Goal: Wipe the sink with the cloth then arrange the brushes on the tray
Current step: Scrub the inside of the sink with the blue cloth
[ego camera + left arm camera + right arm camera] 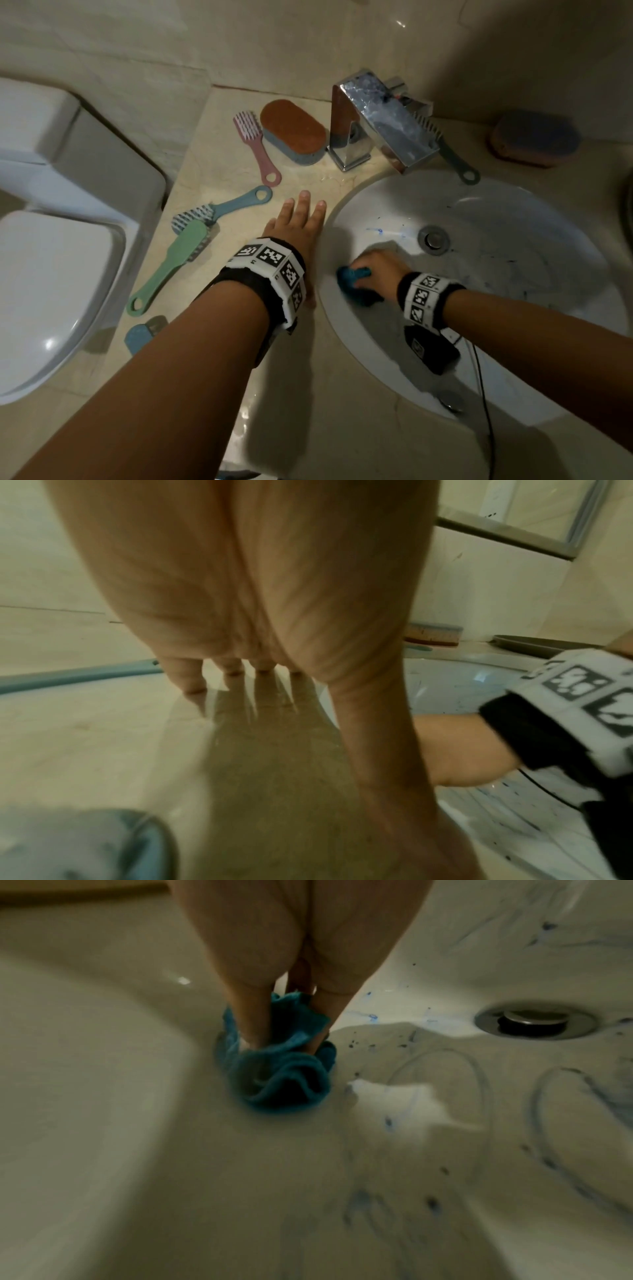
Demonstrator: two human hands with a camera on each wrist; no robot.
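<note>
Left forearm: nearest of all, it runs up to my left hand [297,224], which lies flat on the counter [212,342] with fingers spread and holding nothing; I judge it props me while I lean over the basin.
Right hand: my right hand [378,269] is down inside the sink [513,212], fingers curled round the bunched blue cloth [277,1064] and pressing it to the near-left wall, just past my left hand's thumb side.
Cloth: wadded rather than spread, probably so that I can bear down on a small patch.
Marks: blue scribbles and specks lie on the bowl to the right of my right hand, towards the drain [534,1020], so the wiping looks far from done.
Brushes: pink brush [255,145] and blue brush [222,209] lie beyond my left fingertips, green brush [171,263] to the left of that wrist, another brush [445,147] behind the tap [376,116] beyond my right hand.
Sponge: a brown-topped sponge [293,132] sits just beside the pink brush.
Tray: likely the dark rim [548,643] in the left wrist view, beyond my right wrist; nothing on it that I can see.
</note>
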